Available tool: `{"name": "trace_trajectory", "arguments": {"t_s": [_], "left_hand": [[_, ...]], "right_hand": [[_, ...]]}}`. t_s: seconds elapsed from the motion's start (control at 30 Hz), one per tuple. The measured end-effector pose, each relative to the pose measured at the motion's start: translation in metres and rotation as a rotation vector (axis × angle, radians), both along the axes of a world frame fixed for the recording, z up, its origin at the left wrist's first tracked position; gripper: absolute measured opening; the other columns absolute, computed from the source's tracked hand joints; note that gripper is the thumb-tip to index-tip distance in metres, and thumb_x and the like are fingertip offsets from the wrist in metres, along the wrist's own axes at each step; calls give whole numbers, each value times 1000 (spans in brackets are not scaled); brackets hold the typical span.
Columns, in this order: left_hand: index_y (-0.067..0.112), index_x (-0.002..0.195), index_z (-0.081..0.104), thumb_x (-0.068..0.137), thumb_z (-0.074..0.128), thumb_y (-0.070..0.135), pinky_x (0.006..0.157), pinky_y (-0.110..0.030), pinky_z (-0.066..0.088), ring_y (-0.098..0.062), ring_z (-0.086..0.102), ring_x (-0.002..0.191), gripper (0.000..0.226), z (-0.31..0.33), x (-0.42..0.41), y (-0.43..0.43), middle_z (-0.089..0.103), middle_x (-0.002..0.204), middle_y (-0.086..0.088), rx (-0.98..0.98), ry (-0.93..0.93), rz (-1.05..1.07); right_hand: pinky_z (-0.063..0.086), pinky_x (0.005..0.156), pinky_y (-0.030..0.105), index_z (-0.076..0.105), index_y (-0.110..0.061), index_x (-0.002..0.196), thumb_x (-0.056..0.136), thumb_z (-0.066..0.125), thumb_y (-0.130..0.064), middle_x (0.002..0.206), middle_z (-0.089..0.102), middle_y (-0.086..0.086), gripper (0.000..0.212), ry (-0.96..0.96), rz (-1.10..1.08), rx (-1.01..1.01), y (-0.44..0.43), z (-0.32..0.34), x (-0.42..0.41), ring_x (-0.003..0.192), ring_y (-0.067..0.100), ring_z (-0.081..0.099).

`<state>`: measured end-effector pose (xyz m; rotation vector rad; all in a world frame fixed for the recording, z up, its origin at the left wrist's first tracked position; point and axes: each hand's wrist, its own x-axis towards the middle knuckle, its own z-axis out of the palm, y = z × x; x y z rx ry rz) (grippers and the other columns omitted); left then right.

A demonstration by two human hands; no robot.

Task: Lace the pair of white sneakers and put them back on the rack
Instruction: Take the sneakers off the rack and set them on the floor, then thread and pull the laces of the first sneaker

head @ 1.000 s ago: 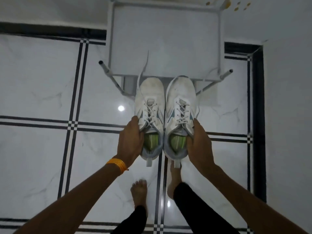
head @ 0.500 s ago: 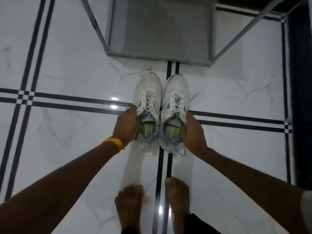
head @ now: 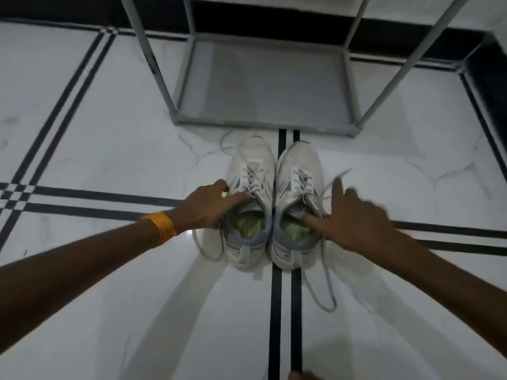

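Two white sneakers with grey collars and green insoles stand side by side on the floor, toes toward the rack. My left hand [head: 208, 207] lies on the outer side of the left sneaker [head: 253, 154], fingers reaching over its collar and laces. My right hand [head: 354, 218] is beside the right sneaker [head: 300, 160], fingers spread, thumb touching the collar, index finger raised. Both shoes are partly laced, and loose lace ends [head: 326, 283] trail on the tiles. The grey metal rack [head: 260, 124] stands just beyond the toes, its bottom shelf [head: 263, 86] bare.
The floor is white marble tile with black double stripes [head: 285, 311]. A black border [head: 488, 86] runs along the wall at the back and right. The rack's slanted posts [head: 395, 61] rise on either side. One of my toes [head: 301, 375] shows at the bottom edge.
The sneakers have come down from in front of the rack to the floor. My right hand has opened and come off the right sneaker. My view has dropped closer to the floor.
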<state>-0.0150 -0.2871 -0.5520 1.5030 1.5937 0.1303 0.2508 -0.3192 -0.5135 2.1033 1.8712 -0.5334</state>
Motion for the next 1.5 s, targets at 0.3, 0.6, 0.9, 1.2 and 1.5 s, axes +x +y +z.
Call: {"name": "trace_trajectory", "arguments": {"t_s": [0.3,0.6,0.9,1.2,1.5], "left_hand": [[19,90,60,94,57,17,67,-38,57,-13,63,69,5,4,-4,-12,66,91,-3,421,12,-145],[7,88,55,97,45,16,69,-36,50,-24,55,78,17,0,16,-16,60,87,-8,365,-15,53],[14,52,37,70,75,-5,46,-26,34,-19,39,49,46,-14,12,-16,38,55,-8,158,-450,555],[13,54,40,66,86,4,50,-26,49,-6,55,49,48,-19,15,-16,50,50,2,324,-290,472],[19,49,42,78,72,46,52,-27,36,-15,42,49,49,37,-6,-9,44,47,1,673,158,37]], "right_hand": [[49,97,35,65,-15,121,92,59,-15,124,66,5,29,556,423,260,34,-3,-69,107,20,63],[53,73,39,66,-3,91,90,56,-15,91,69,14,15,532,214,291,27,-20,-79,84,28,65],[37,50,20,49,-21,49,60,91,-26,54,58,-2,44,672,-89,385,33,-26,-74,53,11,55],[42,46,26,60,-10,56,60,89,-29,55,63,5,35,594,-18,442,28,-32,-79,50,12,53],[30,51,24,42,-26,53,75,78,-38,54,44,-10,43,323,333,319,42,32,-37,50,5,40]]}}
